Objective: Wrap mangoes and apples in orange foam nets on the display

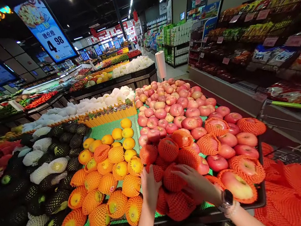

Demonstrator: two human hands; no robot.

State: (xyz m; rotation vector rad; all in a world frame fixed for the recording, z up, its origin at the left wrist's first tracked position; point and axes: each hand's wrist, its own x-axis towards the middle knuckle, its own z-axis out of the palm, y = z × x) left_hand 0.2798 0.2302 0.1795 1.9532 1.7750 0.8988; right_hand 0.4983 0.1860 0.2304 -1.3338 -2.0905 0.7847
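Note:
My left hand rests at the border between the oranges and the apples, its thumb and fingers apart beside a red-netted apple. With fingers bent over its right side, my right hand grips another apple in a red foam net. Netted apples lie just below and between my hands. To the left, oranges sit in orange foam nets, with bare ones behind. Bare red apples are heaped farther back. My fingers partly cover the fruit they touch.
Dark netted fruit fills the left side. White-wrapped fruit stands behind a yellow fence divider. At right, loose red foam nets lie in a heap by a wire cart. Snack shelves line the right aisle.

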